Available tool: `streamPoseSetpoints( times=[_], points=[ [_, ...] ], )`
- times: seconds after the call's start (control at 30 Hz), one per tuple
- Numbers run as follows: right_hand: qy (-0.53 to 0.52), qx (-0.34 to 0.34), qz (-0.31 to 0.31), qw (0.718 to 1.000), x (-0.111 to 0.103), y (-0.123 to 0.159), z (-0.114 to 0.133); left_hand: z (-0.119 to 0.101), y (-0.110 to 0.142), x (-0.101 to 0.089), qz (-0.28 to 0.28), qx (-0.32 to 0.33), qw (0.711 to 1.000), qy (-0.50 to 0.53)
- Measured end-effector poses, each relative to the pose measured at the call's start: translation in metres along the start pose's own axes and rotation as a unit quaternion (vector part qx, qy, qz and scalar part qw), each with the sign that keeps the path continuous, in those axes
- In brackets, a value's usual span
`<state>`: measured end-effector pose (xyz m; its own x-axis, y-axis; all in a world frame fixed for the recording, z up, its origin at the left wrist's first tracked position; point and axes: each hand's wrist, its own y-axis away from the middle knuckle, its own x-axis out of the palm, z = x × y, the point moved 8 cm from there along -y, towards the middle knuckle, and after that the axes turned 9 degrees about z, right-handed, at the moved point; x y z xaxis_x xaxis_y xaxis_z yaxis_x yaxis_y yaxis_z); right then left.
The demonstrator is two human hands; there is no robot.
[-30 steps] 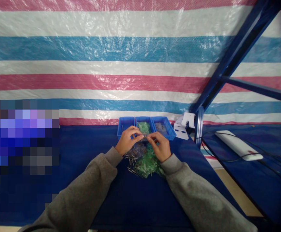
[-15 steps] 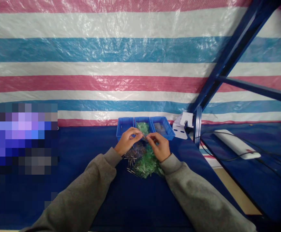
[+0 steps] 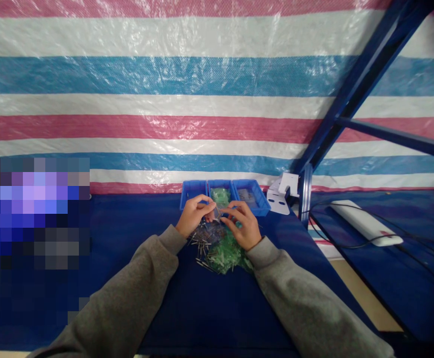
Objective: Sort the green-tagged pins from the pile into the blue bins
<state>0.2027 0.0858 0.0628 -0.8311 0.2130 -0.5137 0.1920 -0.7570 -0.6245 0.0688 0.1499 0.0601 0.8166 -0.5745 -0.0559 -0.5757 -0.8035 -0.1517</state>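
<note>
Above a mixed pile, my left hand (image 3: 195,217) pinches a small clear plastic piece (image 3: 217,213), perhaps a little bag. My right hand (image 3: 244,226) is close on its right, thumb and fingertips together at a thin, small item that I cannot make out. Below both hands lie green translucent pieces (image 3: 227,254), clear greyish pieces (image 3: 210,233) and several thin metal pins (image 3: 202,244). Just beyond the fingers stand three joined blue bins (image 3: 264,206). The middle one holds green pieces (image 3: 220,194), the right one clear pieces (image 3: 245,197).
White cut-out card pieces (image 3: 278,199) sit right of the bins, beside a blue metal frame post (image 3: 305,191). Farther right, a white power bank-like box (image 3: 366,222) and black cables lie on another blue surface. A striped plastic sheet (image 3: 164,104) hangs behind. The left side is pixelated.
My hands have moved slightly apart, and the fingers of my right hand have spread and shifted. The clear piece between them now shows more plainly. Pile and bins look the same.
</note>
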Motion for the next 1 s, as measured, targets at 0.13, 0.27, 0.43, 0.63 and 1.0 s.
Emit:
streamPoseSetpoints(
  times=[0.13,0.27,0.43,0.63,1.0],
  points=[
    [0.027,-0.011,0.018,0.999,0.001,0.0,0.002,0.004,0.001,0.002,-0.003,-0.019,0.999,0.033],
    [0.036,-0.014,0.006,0.999,-0.003,-0.001,0.007,0.006,0.0,0.001,0.003,-0.026,0.999,0.029],
    [-0.105,0.15,-0.131,0.974,-0.025,0.004,-0.038,-0.002,0.0,-0.015,-0.048,-0.006,0.997,-0.052],
    [-0.311,0.268,-0.284,0.866,-0.042,0.019,-0.097,-0.015,0.002,-0.023,-0.065,0.024,0.989,-0.134],
    [-0.208,0.234,-0.19,0.931,-0.031,0.012,-0.074,-0.011,0.008,0.008,0.202,0.042,0.782,-0.588]
  ],
)
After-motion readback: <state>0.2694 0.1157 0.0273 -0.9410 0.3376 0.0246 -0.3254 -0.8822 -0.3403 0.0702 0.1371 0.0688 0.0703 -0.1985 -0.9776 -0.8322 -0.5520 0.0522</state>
